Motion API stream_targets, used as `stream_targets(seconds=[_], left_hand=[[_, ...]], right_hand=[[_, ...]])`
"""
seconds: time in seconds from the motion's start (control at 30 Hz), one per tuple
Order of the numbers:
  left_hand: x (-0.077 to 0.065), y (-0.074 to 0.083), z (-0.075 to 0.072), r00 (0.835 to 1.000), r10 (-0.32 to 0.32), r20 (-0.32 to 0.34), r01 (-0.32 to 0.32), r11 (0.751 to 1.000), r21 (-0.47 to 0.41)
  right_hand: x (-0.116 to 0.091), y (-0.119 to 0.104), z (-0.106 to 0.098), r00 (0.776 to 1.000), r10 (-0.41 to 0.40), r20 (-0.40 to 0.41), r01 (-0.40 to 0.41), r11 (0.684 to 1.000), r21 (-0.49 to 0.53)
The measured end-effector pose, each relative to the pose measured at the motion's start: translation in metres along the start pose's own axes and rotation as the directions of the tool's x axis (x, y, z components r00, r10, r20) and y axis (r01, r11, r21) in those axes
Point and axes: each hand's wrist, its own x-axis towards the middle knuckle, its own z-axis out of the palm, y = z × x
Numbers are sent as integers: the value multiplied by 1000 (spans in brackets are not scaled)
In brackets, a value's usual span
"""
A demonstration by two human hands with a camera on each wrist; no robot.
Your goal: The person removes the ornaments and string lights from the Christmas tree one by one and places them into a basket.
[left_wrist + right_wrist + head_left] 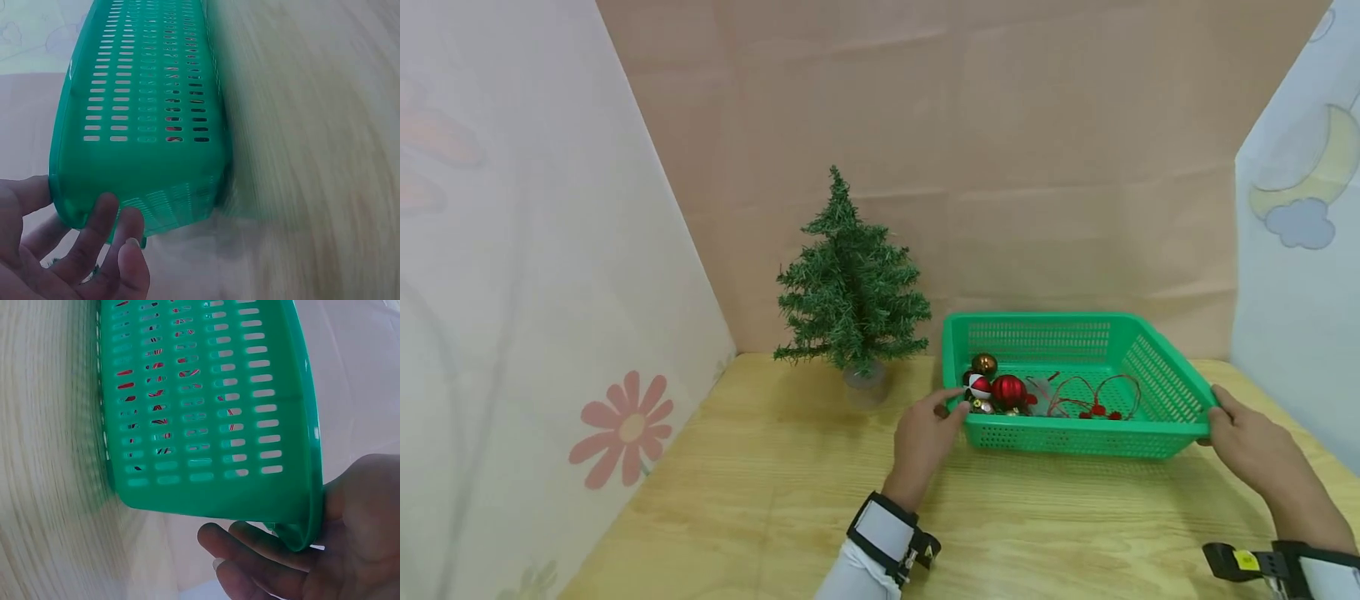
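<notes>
A green plastic basket (1075,437) with slotted walls sits to the right on the wooden table. My left hand (927,437) grips its near left corner, thumb at the rim and fingers curled round the outside, as the left wrist view shows. At the near right corner my right hand (1251,442) holds the rim between thumb and fingers. Inside lie a shiny red ball ornament (1009,392), a red-and-white ball (978,386), a bronze ball (984,364) and red cords (1093,396) with small red pieces.
A small artificial Christmas tree (850,292) stands left of the basket on a pale round base (865,383). Brown paper (1037,167) covers the back wall. White panels with flower and moon pictures flank the wooden table (737,483).
</notes>
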Motion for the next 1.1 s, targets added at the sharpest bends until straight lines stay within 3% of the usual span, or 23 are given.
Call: stream_targets(seconds=[0.33, 0.53, 1.1], left_hand=[[9, -19, -22, 999, -18, -32, 17, 1000, -19], [13, -27, -33, 998, 24, -53, -29, 996, -86], [9, -37, -42, 998, 44, -42, -48, 993, -108]], right_hand=[[1, -25, 9, 997, -79, 3, 79, 997, 11], [2, -36, 16, 995, -103, -11, 103, 994, 32], [3, -47, 28, 995, -103, -15, 104, 993, 47]])
